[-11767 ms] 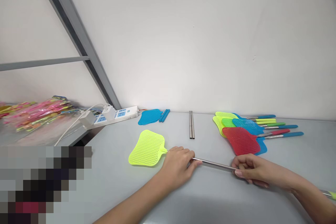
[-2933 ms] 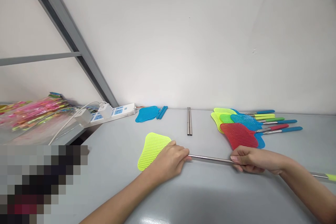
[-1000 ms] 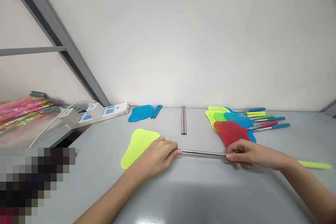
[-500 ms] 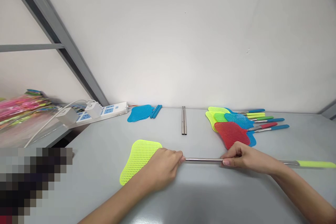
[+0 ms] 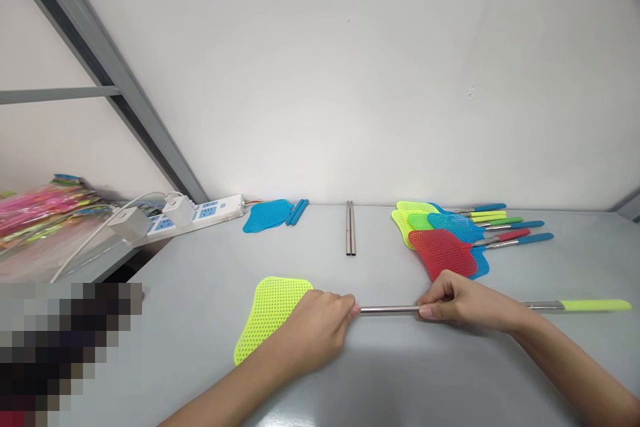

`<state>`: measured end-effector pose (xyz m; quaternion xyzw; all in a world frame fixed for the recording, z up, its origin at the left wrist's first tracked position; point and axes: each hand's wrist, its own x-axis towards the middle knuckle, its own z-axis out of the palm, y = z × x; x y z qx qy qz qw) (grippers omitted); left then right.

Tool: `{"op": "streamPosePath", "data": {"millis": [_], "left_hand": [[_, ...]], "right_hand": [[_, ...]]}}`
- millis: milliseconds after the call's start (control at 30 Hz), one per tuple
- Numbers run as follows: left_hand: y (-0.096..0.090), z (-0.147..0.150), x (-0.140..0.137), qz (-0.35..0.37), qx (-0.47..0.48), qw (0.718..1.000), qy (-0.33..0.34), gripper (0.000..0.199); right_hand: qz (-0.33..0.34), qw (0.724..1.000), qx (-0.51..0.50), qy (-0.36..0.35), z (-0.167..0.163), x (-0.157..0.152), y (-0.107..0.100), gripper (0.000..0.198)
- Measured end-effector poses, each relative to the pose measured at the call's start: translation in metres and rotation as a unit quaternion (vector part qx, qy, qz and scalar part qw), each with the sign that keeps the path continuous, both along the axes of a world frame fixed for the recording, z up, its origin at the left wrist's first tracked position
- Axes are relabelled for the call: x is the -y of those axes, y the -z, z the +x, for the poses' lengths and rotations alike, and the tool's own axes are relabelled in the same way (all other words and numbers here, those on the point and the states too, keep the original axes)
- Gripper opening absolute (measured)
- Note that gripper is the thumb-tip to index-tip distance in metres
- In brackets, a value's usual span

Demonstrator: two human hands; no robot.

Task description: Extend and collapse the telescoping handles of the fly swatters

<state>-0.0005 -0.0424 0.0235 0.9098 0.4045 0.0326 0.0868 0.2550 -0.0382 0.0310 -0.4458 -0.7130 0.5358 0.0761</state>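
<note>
A fly swatter (image 5: pixel 274 310) with a yellow-green perforated head, a thin metal rod and a yellow-green grip lies across my view, head to the left. My left hand (image 5: pixel 325 327) is closed around it where the head meets the rod, hiding that joint. Farther right, my right hand (image 5: pixel 453 303) pinches the rod between thumb and fingers. A short bare stretch of metal shows between the two hands. The yellow-green grip sticks out beyond my right wrist.
Several finished-looking swatters (image 5: pixel 443 253) lie piled at the back right. Two metal tubes (image 5: pixel 351 230) lie at the back middle, left of them blue swatter heads (image 5: pixel 267 215) and blue grips (image 5: pixel 298 212). A power strip (image 5: pixel 220 208) and plastic-wrapped goods (image 5: pixel 45 213) are at the left.
The swatter's head has shifted slightly right and toward me, its grip end slightly left. My hands have come a little closer together, with less bare rod between them.
</note>
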Motion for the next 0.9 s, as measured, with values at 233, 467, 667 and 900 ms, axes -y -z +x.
{"op": "streamPosePath", "data": {"millis": [233, 467, 667, 900], "left_hand": [[-0.005, -0.006, -0.006, 0.0, 0.02, 1.0, 0.011, 0.038], [-0.008, -0.006, -0.009, -0.015, 0.086, 0.995, 0.048, 0.031], [-0.012, -0.011, -0.014, 0.011, 0.1, 0.994, 0.046, 0.022], [-0.019, -0.016, -0.023, 0.058, 0.067, 0.992, 0.09, 0.023]], "right_hand": [[-0.017, 1.0, -0.011, 0.01, 0.001, 0.0, 0.002, 0.042], [-0.009, 0.997, 0.007, 0.075, 0.009, 0.0, 0.002, 0.036], [0.006, 0.997, 0.017, 0.077, 0.018, -0.001, -0.005, 0.037], [0.003, 0.996, 0.014, 0.093, 0.021, -0.002, -0.005, 0.035]]}}
